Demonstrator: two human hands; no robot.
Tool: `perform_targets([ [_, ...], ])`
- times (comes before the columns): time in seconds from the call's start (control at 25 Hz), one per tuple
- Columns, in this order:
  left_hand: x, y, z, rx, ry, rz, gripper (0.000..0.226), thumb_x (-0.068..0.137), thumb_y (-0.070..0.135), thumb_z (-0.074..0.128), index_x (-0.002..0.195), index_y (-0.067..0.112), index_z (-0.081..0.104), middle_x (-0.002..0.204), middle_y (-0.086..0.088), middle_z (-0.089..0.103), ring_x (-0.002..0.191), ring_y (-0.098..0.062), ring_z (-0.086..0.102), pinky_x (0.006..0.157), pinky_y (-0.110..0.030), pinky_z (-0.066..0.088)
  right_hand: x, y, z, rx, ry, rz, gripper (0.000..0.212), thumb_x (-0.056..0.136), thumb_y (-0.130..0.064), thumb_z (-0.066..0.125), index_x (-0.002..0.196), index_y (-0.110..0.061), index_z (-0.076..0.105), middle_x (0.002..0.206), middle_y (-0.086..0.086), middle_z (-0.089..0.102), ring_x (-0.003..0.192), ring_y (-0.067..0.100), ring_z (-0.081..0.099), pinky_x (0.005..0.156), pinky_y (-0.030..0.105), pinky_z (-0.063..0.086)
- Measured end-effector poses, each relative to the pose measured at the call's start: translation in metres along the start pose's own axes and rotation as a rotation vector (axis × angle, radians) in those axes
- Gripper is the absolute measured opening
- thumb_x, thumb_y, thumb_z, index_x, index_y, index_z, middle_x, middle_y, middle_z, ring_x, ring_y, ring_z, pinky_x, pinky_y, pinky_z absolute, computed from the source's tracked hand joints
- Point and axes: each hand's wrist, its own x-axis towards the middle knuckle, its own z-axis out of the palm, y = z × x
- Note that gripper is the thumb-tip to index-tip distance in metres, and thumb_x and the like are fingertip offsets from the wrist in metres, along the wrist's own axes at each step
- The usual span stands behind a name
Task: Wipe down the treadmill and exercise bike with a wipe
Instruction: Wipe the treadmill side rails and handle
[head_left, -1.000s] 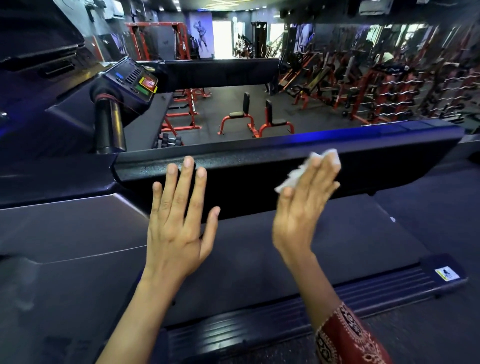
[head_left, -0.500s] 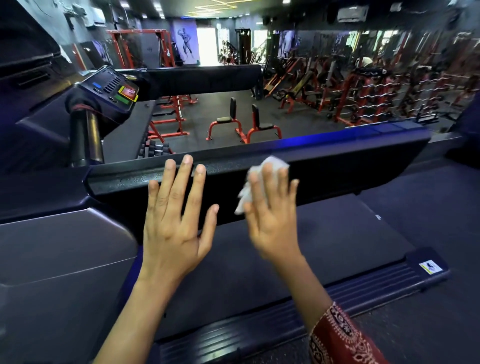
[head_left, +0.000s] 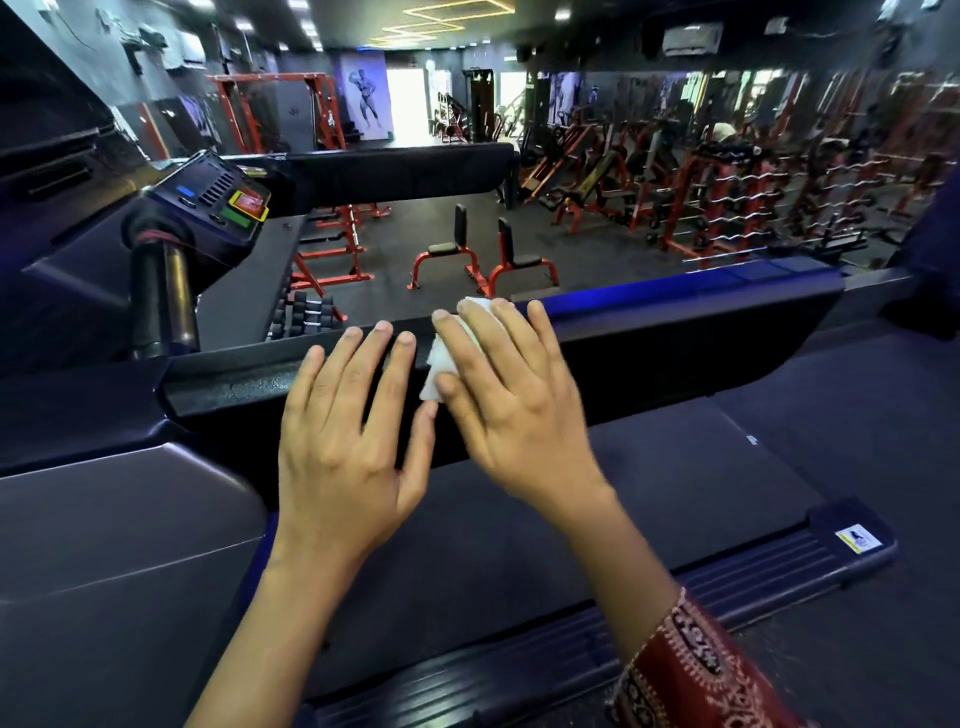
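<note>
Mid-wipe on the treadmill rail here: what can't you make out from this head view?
Head view:
Most of the wipe: covered by the right hand pressing it on the rail.
Rail surface under the left hand: hidden, so its cleanliness is unknown.
Console button labels: too small.
Sticker print: too small.
The exercise bike: cannot be picked out among distant equipment.

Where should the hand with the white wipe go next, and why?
Probably slide right. The right hand presses the crumpled white wipe on the long black treadmill side rail, right beside the left hand, which rests flat on the rail and blocks the way left. A long stretch of rail lies uncovered to the right.
</note>
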Motion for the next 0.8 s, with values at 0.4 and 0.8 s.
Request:
perform_targets([
  [0.4, 0.012, -0.002, -0.002, -0.087, -0.036, 0.030, 0.039, 0.089, 0.019, 0.052, 0.121, -0.003, 0.062, 0.122, -0.020, 0.062, 0.112, -0.035, 0.058, 0.104, -0.044, 0.036, 0.012, -0.013, -0.011, 0.038, -0.102, 0.027, 0.042, 0.099, -0.025, 0.038, 0.124, -0.002, 0.061, 0.128, 0.014, 0.060, 0.123, 0.029, 0.051, 0.117, 0.040, 0.019],
  [0.8, 0.029, 0.026, 0.016, -0.087, -0.085, 0.048, 0.041, 0.089, 0.024, 0.051, 0.120, -0.002, 0.063, 0.121, -0.019, 0.063, 0.111, -0.035, 0.060, 0.101, -0.046, 0.038, 0.005, 0.034, -0.021, -0.026, -0.058, 0.090, 0.044, 0.098, -0.031, 0.038, 0.122, -0.004, 0.064, 0.126, 0.011, 0.062, 0.121, 0.028, 0.053, 0.114, 0.045, 0.026],
])
